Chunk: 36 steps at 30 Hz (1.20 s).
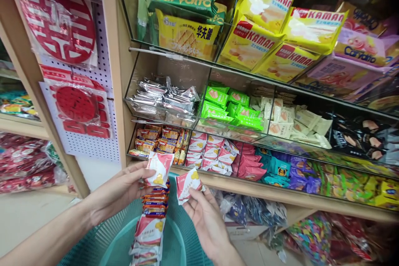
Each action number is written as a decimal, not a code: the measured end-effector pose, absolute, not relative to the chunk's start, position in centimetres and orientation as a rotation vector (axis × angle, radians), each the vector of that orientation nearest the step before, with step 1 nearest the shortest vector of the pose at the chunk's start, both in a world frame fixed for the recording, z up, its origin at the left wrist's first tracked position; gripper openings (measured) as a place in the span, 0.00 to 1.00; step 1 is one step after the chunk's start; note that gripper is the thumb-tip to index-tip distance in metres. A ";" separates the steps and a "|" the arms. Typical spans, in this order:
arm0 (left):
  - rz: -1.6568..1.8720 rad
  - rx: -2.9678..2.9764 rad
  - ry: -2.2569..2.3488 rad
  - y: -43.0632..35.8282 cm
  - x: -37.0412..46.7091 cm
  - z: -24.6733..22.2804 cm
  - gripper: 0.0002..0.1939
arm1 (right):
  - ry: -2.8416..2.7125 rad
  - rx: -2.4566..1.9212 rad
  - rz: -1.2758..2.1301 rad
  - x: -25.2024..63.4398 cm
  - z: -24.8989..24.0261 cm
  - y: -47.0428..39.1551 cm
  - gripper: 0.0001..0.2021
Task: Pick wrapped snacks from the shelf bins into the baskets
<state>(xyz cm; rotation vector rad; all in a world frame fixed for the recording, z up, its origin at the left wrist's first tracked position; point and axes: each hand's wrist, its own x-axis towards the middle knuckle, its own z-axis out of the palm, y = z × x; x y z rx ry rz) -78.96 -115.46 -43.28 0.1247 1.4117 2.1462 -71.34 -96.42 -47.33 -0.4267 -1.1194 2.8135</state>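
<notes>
My left hand (124, 187) pinches a pink-and-white snack packet (158, 169) with yellow pictures on it. A matching snack packet (188, 185) is between the thumb and fingers of my right hand (205, 216). Both packets are held over a teal plastic basket (179, 232). Inside it, a row of orange-and-blue packets (155, 203) continues toward me into a row of pink-and-white packets (148, 232). Just beyond my hands, a shelf compartment holds more pink-and-white packets (212, 151) of the same look.
Glass-fronted shelves hold silver packets (165, 95), green packets (230, 106) and yellow wafer bags (264, 0). A wooden post (112, 50) stands left of them, beside red decorations (62, 25) on pegboard. Bagged goods (258, 212) lie beneath the lowest shelf.
</notes>
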 end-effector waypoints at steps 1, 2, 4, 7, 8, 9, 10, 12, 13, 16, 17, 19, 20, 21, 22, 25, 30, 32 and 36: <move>2.142 0.151 1.435 -115.6 -78.9 -43.5 0.12 | -1.133 -0.434 2.809 -71.3 -47.4 -96.5 0.19; 2.141 0.174 1.458 -115.7 -78.8 -43.6 0.11 | -1.143 -0.443 2.805 -71.3 -47.5 -96.6 0.19; 2.142 0.200 1.485 -115.8 -78.7 -43.9 0.09 | -1.148 -0.464 2.798 -71.4 -47.7 -96.8 0.19; 2.150 0.194 1.451 -115.6 -78.4 -44.1 0.10 | -1.134 -0.494 2.788 -71.3 -48.1 -97.0 0.18; 2.159 0.177 1.433 -115.5 -78.3 -44.2 0.11 | -1.134 -0.505 2.787 -71.3 -48.2 -97.1 0.18; 2.172 0.151 1.417 -115.4 -78.1 -44.3 0.12 | -1.142 -0.518 2.787 -71.2 -48.3 -97.2 0.17; 2.186 0.120 1.406 -115.3 -78.0 -44.5 0.13 | -1.154 -0.524 2.786 -71.2 -48.3 -97.3 0.17; 2.204 0.060 1.394 -115.2 -77.7 -44.7 0.15 | -1.175 -0.512 2.783 -71.2 -48.5 -97.5 0.17; 2.205 0.043 1.391 -115.1 -77.5 -44.8 0.15 | -1.180 -0.504 2.777 -71.2 -48.6 -97.5 0.17; 2.176 0.071 1.377 -114.9 -77.1 -45.1 0.14 | -1.198 -0.510 2.754 -71.2 -48.9 -97.7 0.17; 2.160 0.098 1.373 -114.9 -77.0 -45.2 0.13 | -1.212 -0.515 2.749 -71.2 -49.0 -97.7 0.17; 2.136 0.129 1.381 -114.9 -76.9 -45.4 0.12 | -1.242 -0.510 2.745 -71.2 -49.2 -97.8 0.17; 2.128 0.126 1.392 -114.9 -76.8 -45.6 0.12 | -1.259 -0.505 2.744 -71.1 -49.2 -97.9 0.17; 2.126 0.114 1.402 -114.9 -76.8 -45.8 0.13 | -1.276 -0.501 2.742 -71.1 -49.2 -98.0 0.18; 2.132 0.096 1.408 -114.9 -76.8 -46.0 0.13 | -1.291 -0.499 2.739 -71.0 -49.1 -98.0 0.18; 2.158 0.046 1.375 -115.0 -76.8 -46.2 0.15 | -1.325 -0.478 2.739 -70.9 -49.0 -98.2 0.17; 2.220 -0.156 1.357 -115.1 -76.7 -45.7 0.13 | -1.333 -0.464 2.759 -70.8 -49.2 -98.4 0.14; 2.227 -0.189 1.393 -115.2 -76.6 -45.5 0.13 | -1.330 -0.485 2.764 -70.8 -49.4 -98.5 0.16; 2.169 -0.054 1.467 -115.3 -76.1 -45.2 0.15 | -1.287 -0.518 2.794 -70.7 -49.6 -98.7 0.25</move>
